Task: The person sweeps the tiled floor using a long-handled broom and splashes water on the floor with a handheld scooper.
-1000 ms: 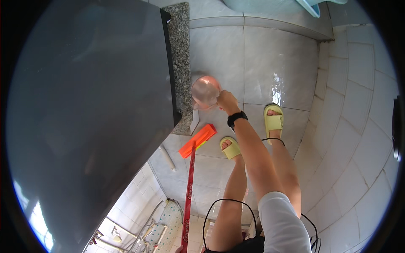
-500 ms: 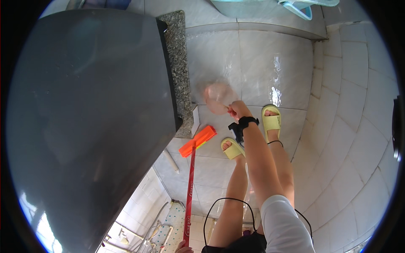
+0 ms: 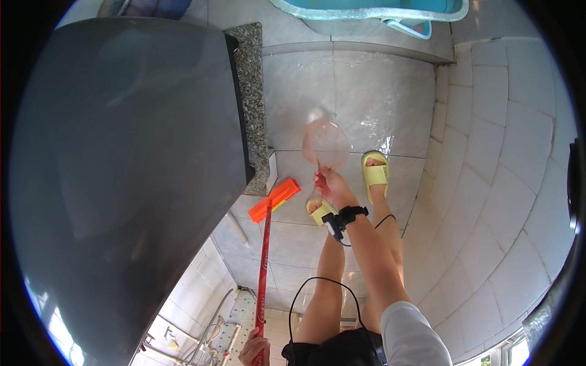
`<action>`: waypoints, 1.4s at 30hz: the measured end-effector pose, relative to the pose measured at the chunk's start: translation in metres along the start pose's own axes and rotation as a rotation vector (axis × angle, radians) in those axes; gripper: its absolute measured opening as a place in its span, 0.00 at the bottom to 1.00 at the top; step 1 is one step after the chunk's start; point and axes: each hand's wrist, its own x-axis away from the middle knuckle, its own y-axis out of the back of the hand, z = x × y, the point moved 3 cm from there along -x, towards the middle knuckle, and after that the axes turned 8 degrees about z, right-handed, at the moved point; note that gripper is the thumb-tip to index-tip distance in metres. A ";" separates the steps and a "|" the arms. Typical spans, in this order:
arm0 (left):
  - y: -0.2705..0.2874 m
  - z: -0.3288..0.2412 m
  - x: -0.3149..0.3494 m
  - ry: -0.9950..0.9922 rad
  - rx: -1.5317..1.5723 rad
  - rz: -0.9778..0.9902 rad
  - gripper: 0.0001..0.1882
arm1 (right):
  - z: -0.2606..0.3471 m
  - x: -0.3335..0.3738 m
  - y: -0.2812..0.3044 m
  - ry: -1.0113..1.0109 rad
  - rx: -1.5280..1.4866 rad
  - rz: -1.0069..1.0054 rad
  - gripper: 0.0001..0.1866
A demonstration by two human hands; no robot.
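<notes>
A translucent pink water scoop point(image 3: 328, 139) hangs over the tiled floor, its handle held in the closed fingers of my right hand point(image 3: 333, 185). Whether water is left inside it I cannot tell. My left hand point(image 3: 253, 349), at the lower edge, is wrapped round the red pole point(image 3: 263, 268) of a floor brush. At the pole's far end the orange brush head point(image 3: 274, 200) rests on the floor beside the granite ledge, its yellow bristles partly showing. Wet, glinting water point(image 3: 381, 100) covers the tiles beyond the scoop.
A large dark grey panel point(image 3: 134, 152) fills the left side, edged by a granite ledge point(image 3: 251, 91). On the raised step at the far end stands a blue tub point(image 3: 366, 11). White wall tiles point(image 3: 488, 183) rise on the right. My feet wear yellow slippers point(image 3: 376, 174).
My right hand has drawn back toward me with the scoop. Rippling water now spreads toward the far step. The view has shifted, bringing more of the blue tub in. My left hand keeps the pole.
</notes>
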 end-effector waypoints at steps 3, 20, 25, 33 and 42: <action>0.007 -0.024 -0.008 -0.260 0.218 -0.103 0.08 | 0.007 0.030 -0.007 -0.024 -0.059 0.096 0.06; 0.025 -0.065 -0.037 -0.330 0.351 -0.315 0.03 | 0.214 0.262 -0.191 0.829 1.155 -0.210 0.20; 0.025 -0.063 -0.043 -0.359 0.361 -0.255 0.04 | 0.319 0.224 -0.254 0.872 1.912 -0.744 0.14; 0.033 -0.086 -0.055 -0.262 0.418 -0.285 0.04 | 0.398 0.145 -0.288 0.554 2.303 -0.993 0.13; 0.042 -0.095 -0.062 -0.209 0.436 -0.295 0.05 | 0.398 0.077 -0.266 0.331 2.154 -0.819 0.13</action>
